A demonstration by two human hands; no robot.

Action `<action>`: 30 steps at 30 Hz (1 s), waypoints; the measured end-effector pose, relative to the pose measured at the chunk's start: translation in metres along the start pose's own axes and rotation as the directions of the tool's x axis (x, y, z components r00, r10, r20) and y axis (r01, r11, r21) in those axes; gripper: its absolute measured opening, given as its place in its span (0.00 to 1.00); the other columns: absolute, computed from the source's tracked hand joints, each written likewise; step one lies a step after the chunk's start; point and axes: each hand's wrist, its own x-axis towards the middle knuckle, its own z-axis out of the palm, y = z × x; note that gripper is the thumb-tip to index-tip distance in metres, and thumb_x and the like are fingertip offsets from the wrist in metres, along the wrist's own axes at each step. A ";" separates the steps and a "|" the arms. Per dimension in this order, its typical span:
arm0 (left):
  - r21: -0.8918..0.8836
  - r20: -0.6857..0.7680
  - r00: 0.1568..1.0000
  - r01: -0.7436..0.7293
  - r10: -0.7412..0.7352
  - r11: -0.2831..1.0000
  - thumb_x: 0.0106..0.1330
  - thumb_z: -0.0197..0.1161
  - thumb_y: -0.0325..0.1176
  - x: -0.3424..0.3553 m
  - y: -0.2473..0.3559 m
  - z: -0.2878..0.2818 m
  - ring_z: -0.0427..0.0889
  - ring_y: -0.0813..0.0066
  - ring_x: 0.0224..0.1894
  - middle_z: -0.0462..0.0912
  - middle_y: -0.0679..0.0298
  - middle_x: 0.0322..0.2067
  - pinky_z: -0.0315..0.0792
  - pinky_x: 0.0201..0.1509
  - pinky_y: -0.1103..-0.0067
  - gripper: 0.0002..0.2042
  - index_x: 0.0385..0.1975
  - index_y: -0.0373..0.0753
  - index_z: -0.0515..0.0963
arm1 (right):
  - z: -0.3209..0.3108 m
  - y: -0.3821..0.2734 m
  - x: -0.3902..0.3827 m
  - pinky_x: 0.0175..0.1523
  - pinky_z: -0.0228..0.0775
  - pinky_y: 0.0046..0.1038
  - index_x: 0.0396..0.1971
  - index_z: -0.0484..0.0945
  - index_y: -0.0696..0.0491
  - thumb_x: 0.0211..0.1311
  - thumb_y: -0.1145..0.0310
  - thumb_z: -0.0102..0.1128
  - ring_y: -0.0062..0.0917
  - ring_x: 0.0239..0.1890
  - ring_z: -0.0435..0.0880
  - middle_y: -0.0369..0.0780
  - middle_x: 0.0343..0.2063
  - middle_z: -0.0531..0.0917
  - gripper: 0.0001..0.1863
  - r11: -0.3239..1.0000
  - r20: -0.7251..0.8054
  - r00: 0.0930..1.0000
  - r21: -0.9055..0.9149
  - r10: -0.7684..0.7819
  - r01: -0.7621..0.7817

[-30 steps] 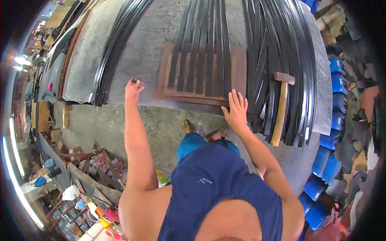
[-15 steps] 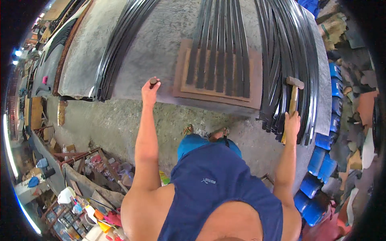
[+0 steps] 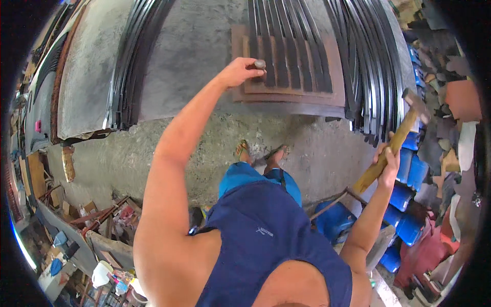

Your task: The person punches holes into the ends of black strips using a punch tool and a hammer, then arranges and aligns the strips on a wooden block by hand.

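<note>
My left hand [image 3: 240, 71] grips a short metal tool with a round top [image 3: 260, 64], held upright at the left side of a row of black flat strips [image 3: 296, 61]. These lie side by side on a brown board [image 3: 337, 86] on the grey table [image 3: 194, 41]; whether the tool touches them, I cannot tell. My right hand [image 3: 387, 162] is closed on the yellowish wooden handle of a hammer [image 3: 378, 171], raised at the table’s right edge, its rusty metal head [image 3: 416, 105] upward.
Bundles of long black strips lie at left [image 3: 127, 66] and right [image 3: 363, 71]. Blue plastic containers [image 3: 411, 171] and piled offcuts [image 3: 463, 100] line the right side. Clutter [image 3: 102, 220] and a low wall are at lower left. My feet [image 3: 243, 151] stand on concrete floor [image 3: 189, 169].
My right hand has left the board’s edge, taken the hammer and lifted it off the strips, rightward. My left hand has moved up and right with the metal tool, onto the board.
</note>
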 end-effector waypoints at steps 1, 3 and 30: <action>0.082 0.003 1.000 -0.008 0.008 0.997 0.61 0.60 0.31 -0.001 -0.004 -0.001 0.76 0.80 0.43 0.82 0.67 0.41 0.68 0.51 0.81 0.14 0.47 0.34 0.76 | 0.007 0.000 -0.023 0.27 0.68 0.23 0.51 0.65 0.57 0.59 0.64 0.52 0.20 0.21 0.73 0.37 0.26 0.73 0.22 1.000 -0.009 1.000 -0.003 0.012 -0.012; 0.137 0.027 1.000 0.003 -0.007 0.991 0.61 0.60 0.31 0.002 -0.008 -0.003 0.76 0.80 0.44 0.82 0.66 0.41 0.68 0.52 0.80 0.14 0.47 0.34 0.76 | 0.018 0.000 -0.053 0.27 0.69 0.24 0.50 0.63 0.59 0.57 0.68 0.53 0.21 0.22 0.74 0.38 0.28 0.73 0.22 0.970 -0.089 0.992 -0.219 0.086 -0.104; 0.070 0.033 0.995 -0.100 0.098 0.993 0.57 0.64 0.29 0.008 -0.025 -0.003 0.76 0.82 0.42 0.82 0.67 0.37 0.68 0.50 0.81 0.14 0.44 0.34 0.78 | 0.162 -0.025 -0.034 0.27 0.70 0.24 0.39 0.70 0.59 0.56 0.70 0.59 0.21 0.20 0.76 0.39 0.21 0.76 0.13 0.896 0.013 0.915 -0.196 -0.403 0.398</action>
